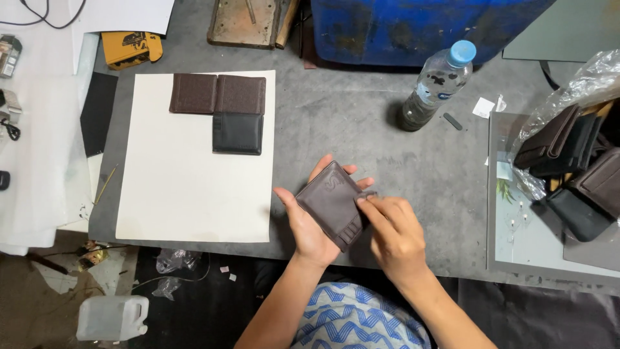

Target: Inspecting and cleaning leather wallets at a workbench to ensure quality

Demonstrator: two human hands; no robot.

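My left hand (309, 223) cradles a dark brown leather wallet (330, 201) from below, above the front edge of the grey table (361, 123). The fingertips of my right hand (392, 231) pinch the wallet's right edge. On a cream sheet (187, 187) at the left lie three more wallets: two brown ones (216, 94) side by side and a black one (238, 133) just below the right one.
A clear water bottle with a blue cap (434, 87) stands behind my hands. A plastic bag of several dark wallets (575, 161) rests on a grey board at the right. A blue drum (413, 26) sits at the back, and a white jug (113, 317) on the floor.
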